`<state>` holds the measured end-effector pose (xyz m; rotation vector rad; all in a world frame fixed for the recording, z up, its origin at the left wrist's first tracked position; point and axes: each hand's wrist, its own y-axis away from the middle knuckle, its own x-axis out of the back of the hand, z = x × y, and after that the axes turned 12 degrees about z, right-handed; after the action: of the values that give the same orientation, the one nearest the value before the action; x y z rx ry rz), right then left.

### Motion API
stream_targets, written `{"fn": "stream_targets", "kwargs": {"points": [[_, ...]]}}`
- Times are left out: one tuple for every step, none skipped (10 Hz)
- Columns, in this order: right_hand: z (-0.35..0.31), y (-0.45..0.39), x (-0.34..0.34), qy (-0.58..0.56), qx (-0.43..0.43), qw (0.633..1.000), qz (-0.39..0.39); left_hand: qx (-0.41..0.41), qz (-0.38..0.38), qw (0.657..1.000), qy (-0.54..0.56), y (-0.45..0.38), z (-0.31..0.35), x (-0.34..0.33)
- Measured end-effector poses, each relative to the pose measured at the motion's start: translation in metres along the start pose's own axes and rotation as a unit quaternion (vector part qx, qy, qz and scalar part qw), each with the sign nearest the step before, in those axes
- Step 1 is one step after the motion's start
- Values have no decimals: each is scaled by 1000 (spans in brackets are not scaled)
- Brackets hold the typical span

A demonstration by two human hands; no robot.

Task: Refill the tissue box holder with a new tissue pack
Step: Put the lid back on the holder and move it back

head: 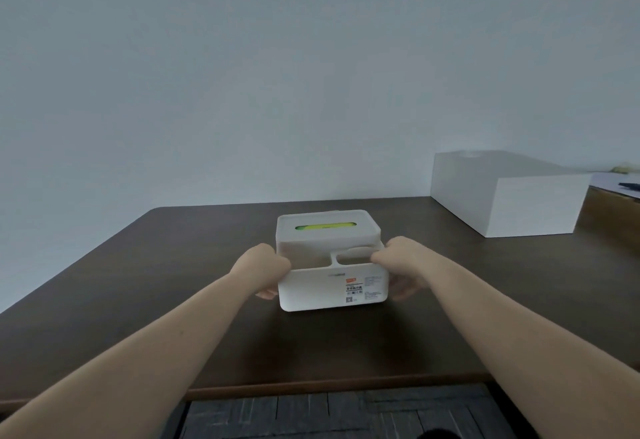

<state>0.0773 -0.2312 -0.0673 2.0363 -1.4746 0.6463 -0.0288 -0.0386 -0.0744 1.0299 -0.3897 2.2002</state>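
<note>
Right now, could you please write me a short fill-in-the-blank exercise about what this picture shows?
1. The tissue box holder stands on a dark ____ table.
2. The left hand and right hand grip the holder, one at each ____.
3. Through the slot in the holder's lid shows something coloured ____.
4. The large white box sits at the far ____ of the table.

Missing words: wooden; side; green; right

Dark wooden table [173, 282] carried white tissue box holder [330, 286] at centre; large white box [502, 196] sat at two o'clock.
</note>
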Motion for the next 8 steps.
{"fn": "stream_targets", "kwargs": {"points": [[-1, -2, -3, 8, -30, 999, 30, -8, -9, 999, -40, 2, 4, 0], [-2, -7, -5, -22, -30, 998, 47, -6, 15, 998, -55, 1, 7, -2], [-1, -15, 1, -80, -31, 994, 70, -25, 41, 999, -21, -2, 17, -3], [4, -27, 16, -98, -28, 989, 105, -33, 70, 997, 28, -5, 37, -6], [10, -44, 40, -119, -29, 982, 144, -47, 70, 996, 40, -19, 69, -18], [20, -74, 64, -156, -32, 972, 173, -70, 72, 992, 74, -36, 100, -38], [28, -108, 83, -193, -49, 959, 204, -83, 60, 988, 117, -51, 139, -64], [38, -141, 99, -204, -57, 953, 215, -75, 7, 992, 104, -83, 167, -99]]}}
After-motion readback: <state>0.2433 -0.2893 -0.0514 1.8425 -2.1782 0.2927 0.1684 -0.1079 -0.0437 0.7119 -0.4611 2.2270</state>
